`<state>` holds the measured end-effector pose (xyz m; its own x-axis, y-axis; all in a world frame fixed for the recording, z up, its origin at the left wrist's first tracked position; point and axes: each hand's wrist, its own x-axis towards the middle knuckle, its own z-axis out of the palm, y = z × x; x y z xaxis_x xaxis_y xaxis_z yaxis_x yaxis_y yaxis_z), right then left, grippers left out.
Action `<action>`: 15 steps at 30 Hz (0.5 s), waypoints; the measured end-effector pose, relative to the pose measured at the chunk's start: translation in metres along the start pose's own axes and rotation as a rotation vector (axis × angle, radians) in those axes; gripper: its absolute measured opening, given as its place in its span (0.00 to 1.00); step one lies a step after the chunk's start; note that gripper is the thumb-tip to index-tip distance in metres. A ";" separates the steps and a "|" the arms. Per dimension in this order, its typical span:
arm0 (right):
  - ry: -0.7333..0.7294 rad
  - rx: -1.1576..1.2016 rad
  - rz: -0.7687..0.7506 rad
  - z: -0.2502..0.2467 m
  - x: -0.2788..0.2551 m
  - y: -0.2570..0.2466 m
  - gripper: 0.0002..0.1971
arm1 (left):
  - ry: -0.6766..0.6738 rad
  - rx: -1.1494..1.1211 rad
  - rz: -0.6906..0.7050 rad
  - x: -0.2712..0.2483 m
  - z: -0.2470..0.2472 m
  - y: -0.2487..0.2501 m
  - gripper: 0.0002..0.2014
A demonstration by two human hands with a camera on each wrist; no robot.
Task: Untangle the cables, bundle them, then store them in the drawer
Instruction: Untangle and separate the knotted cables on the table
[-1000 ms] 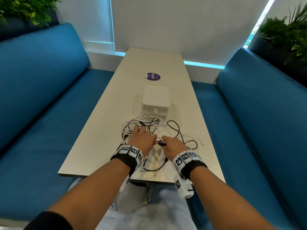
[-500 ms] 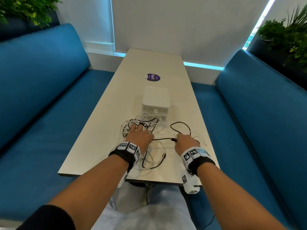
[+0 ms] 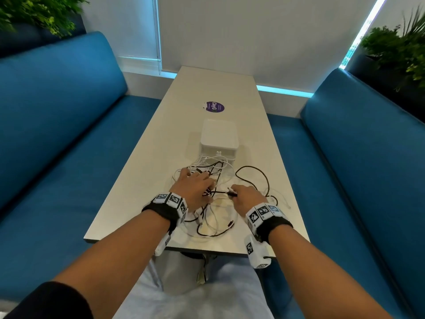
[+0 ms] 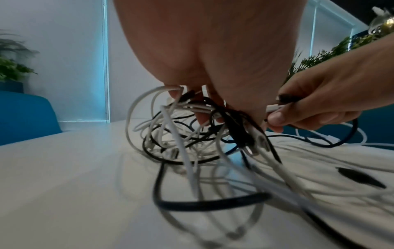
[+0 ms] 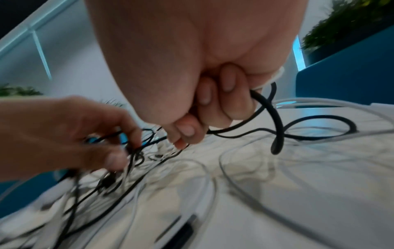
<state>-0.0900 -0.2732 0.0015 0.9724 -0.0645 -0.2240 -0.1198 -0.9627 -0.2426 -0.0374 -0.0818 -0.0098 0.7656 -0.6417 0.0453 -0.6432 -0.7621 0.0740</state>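
A tangle of white and black cables (image 3: 215, 223) lies on the near half of the white table (image 3: 142, 194). My left hand (image 3: 202, 181) sits on its far left part, fingers curled into the tangle (image 4: 192, 143) and holding several strands. To its right, my right hand (image 3: 234, 192) pinches the plug end of a black cable (image 3: 253, 168), fingers curled round the cable (image 5: 277, 121); a white plug sits at its thumb too. The black cable loops out to the right. Just behind the tangle stands the small white drawer box (image 3: 218, 137), closed.
A purple round sticker (image 3: 215, 107) lies on the table beyond the box. Blue sofas (image 3: 57, 134) flank the table on both sides, with plants (image 3: 400, 47) behind them. The near table edge (image 3: 207, 248) runs just under my wrists.
My right hand pulled the black cable end out to the right, away from the left hand, then came back slightly toward it. The left hand stayed on the tangle.
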 end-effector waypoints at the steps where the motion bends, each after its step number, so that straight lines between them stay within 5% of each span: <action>1: 0.002 0.012 0.017 -0.002 0.001 0.004 0.12 | -0.002 0.002 0.008 -0.001 0.000 -0.003 0.16; 8: 0.000 0.015 0.166 -0.012 -0.006 0.026 0.11 | -0.024 0.053 -0.031 -0.008 -0.004 -0.010 0.10; 15: 0.051 0.034 0.033 -0.004 -0.011 0.012 0.09 | -0.037 0.155 -0.052 0.000 -0.002 0.025 0.18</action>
<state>-0.1009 -0.2850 0.0051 0.9768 -0.1102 -0.1838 -0.1577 -0.9504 -0.2682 -0.0540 -0.1009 -0.0062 0.7988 -0.6015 0.0085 -0.5991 -0.7967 -0.0791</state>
